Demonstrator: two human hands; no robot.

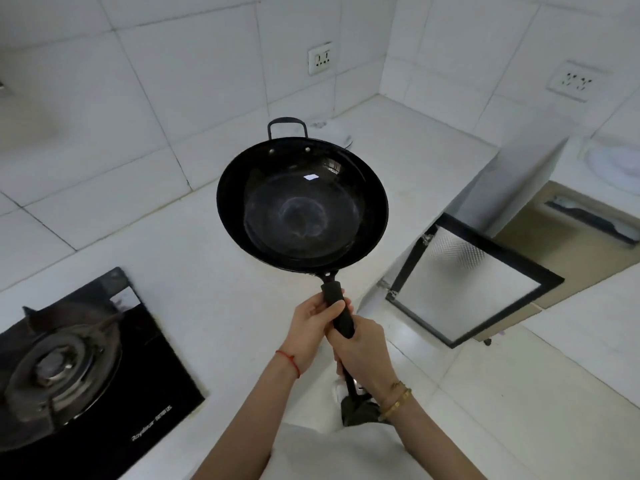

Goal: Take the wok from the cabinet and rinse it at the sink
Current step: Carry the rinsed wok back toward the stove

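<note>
Both hands clasp the long handle of a black wok held above a white countertop, left hand just ahead of right hand; gas burner lies off to their left.

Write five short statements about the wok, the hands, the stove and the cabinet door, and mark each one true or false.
1. Both hands hold the wok's long handle. True: the left hand and the right hand are each wrapped around it.
2. The wok is full of water. False: it looks empty.
3. A gas burner lies to the person's left. True.
4. The cabinet door on the right is closed. False: it stands open.
5. The wok rests on the burner. False: it is held up over the white counter.
</note>
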